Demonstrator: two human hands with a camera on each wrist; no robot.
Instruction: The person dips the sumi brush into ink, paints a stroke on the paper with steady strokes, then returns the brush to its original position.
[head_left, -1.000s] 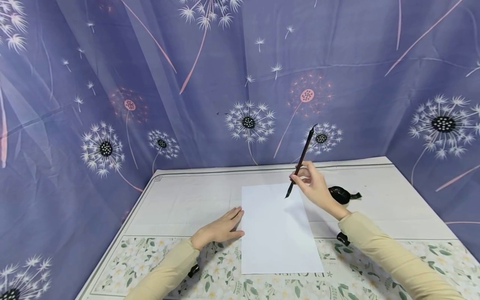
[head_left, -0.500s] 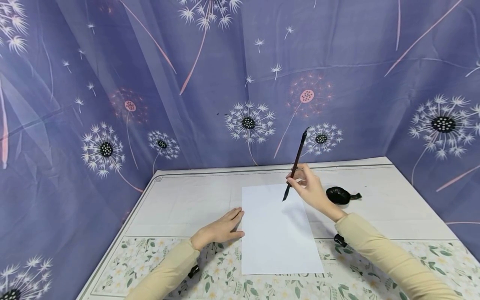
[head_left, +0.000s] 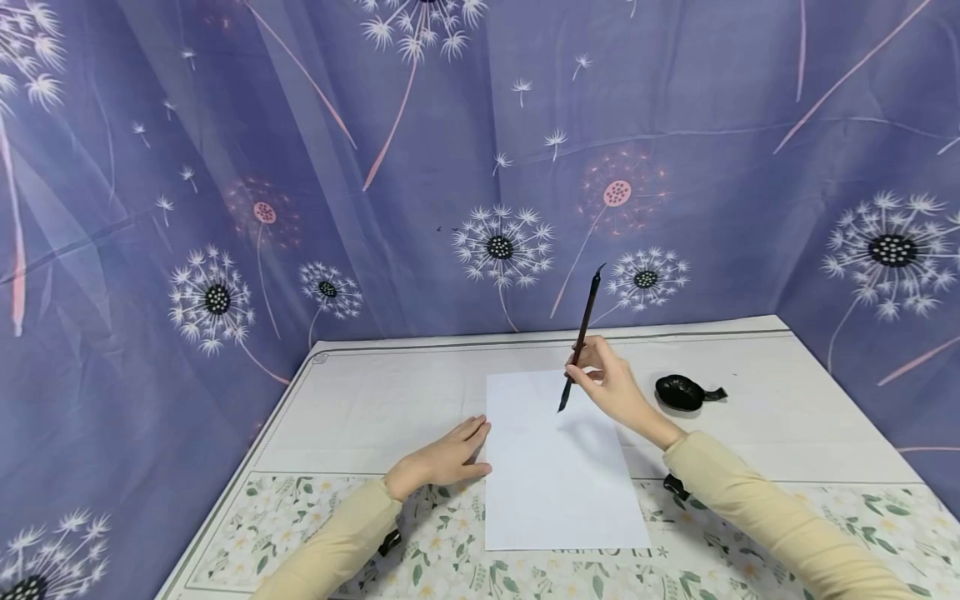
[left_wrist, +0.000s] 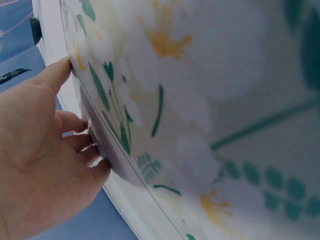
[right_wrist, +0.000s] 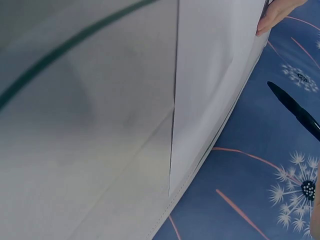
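Note:
My right hand (head_left: 617,392) pinches a dark ink brush (head_left: 587,312) by the lower handle, thumb against fingertips. The brush leans slightly, its black bristles pointing down over the upper part of a blank white paper sheet (head_left: 558,492). In the right wrist view the dark bristle end of the brush (right_wrist: 295,109) shows near the right edge. My left hand (head_left: 444,457) rests palm down with fingers extended, the fingertips at the sheet's left edge. The left wrist view has this hand (left_wrist: 45,150) from close by, thumb and fingers apart.
A small black gourd-shaped ink dish (head_left: 680,392) sits right of the paper. The table cover (head_left: 375,400) is white at the back, with a floral band (head_left: 300,525) near the front. A purple dandelion-print curtain (head_left: 420,275) rises behind the table and on both sides.
My right hand has moved left and toward me with the brush, and the bristle tip sits lower over the paper. The left hand stays in place.

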